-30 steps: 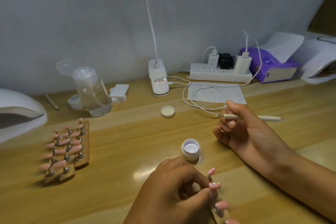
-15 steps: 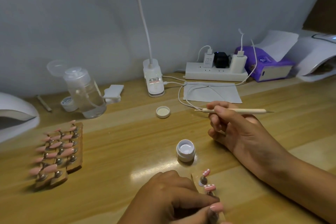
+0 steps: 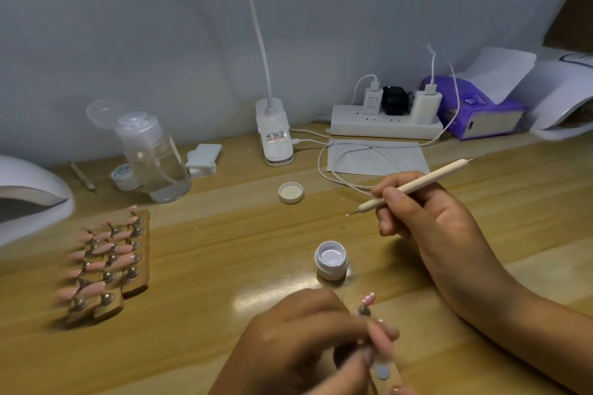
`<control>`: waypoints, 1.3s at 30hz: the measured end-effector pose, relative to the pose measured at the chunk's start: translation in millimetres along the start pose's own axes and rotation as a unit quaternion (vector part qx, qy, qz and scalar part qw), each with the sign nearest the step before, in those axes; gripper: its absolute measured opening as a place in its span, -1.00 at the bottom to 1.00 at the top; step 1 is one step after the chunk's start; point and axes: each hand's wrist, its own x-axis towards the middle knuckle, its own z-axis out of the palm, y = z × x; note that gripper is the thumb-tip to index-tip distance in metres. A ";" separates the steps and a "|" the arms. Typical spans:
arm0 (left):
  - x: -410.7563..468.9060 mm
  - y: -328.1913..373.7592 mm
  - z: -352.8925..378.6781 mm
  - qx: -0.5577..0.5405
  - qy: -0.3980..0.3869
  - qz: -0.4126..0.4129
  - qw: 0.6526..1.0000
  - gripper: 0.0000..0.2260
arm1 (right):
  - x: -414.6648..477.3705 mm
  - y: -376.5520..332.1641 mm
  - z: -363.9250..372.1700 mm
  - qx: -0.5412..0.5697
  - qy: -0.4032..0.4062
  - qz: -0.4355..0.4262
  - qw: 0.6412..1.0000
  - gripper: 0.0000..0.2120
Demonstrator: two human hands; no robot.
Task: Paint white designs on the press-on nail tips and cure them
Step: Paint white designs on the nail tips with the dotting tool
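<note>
While the right hand (image 3: 433,228) pinches the dotting tool (image 3: 417,183) between thumb and fingers, the shaft runs from 2 o'clock down to 8 o'clock, its fine tip hanging clear of the desk (image 3: 224,250). From that tip the open gel pot (image 3: 331,260) lies near at about 6 o'clock, closer to this hand, with the nail tip (image 3: 368,299) just beyond it on much the same bearing. The left hand (image 3: 298,337), low at 6 o'clock in view, curls round the wooden strip (image 3: 393,382) carrying that nail. Pink, perched on a metal stud (image 3: 364,311), it already bears white dots; blur hides the pattern
</note>
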 end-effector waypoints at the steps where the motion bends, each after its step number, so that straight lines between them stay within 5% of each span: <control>1: 2.4 1.2 -2.8 -0.086 0.013 -0.050 0.995 -0.87 | -0.5 0.2 0.5 -0.009 -0.005 -0.004 1.000 -0.86; 4: 9.6 -4.0 -9.0 -0.283 0.118 -0.220 0.926 -0.85 | -1.8 -0.3 1.4 -0.068 -0.054 -0.030 0.996 -0.88; 6: 14.1 -10.3 -9.4 -0.337 0.176 -0.306 0.873 -0.86 | -0.6 0.8 3.1 -0.119 -0.090 -0.052 0.987 -0.89; 9: 18.1 -15.1 -11.5 -0.360 0.204 -0.350 0.841 -0.79 | 2.1 3.8 7.9 -0.226 -0.128 -0.110 0.959 -0.93; 14: 17.3 -16.8 -10.3 -0.347 0.191 -0.343 0.852 -0.86 | 1.5 8.5 6.3 -0.288 -0.148 -0.145 0.935 -0.84; 39: 14.0 -14.4 -9.2 -0.336 0.162 -0.315 0.872 -0.86 | 1.9 9.8 7.0 -0.297 -0.172 -0.127 0.931 -0.86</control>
